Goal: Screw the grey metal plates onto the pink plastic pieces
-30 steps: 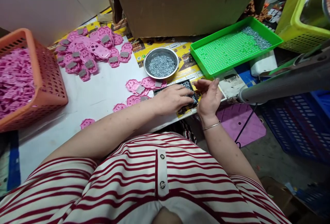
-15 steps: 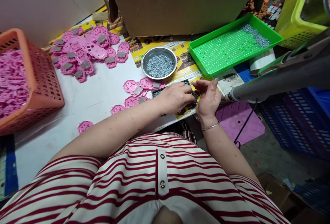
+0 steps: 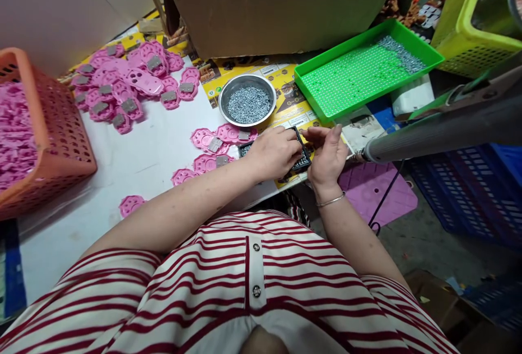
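My left hand (image 3: pixel 273 151) reaches over a black compartment tray (image 3: pixel 302 161) at the table's front edge. Its fingers are bent and drawn together above the tray, and whatever is between their tips is hidden. Small shiny metal pieces show in the tray beside the fingers. To the right, my right hand (image 3: pixel 327 157) is held sideways with the thumb raised and the fingers stretched toward the tray; no object shows in it. Pink plastic parts with metal plates, such as this pink part (image 3: pixel 207 141), lie left of my left hand. Behind it stands a metal bowl (image 3: pixel 272 93) of small screws.
A green tray (image 3: pixel 326 106) holding more metal pieces is at the back right, near a yellow basket (image 3: pixel 459 33). A large cardboard box (image 3: pixel 277 11) blocks the back. Pink parts (image 3: pixel 122 85) are heaped left, beside an orange basket (image 3: pixel 67 131). A grey pole (image 3: pixel 428 134) crosses at right.
My left hand has shifted slightly over the black tray, and more of the tray shows beside its fingers. My right hand keeps nearly the same pose. The whole view has shifted a little.
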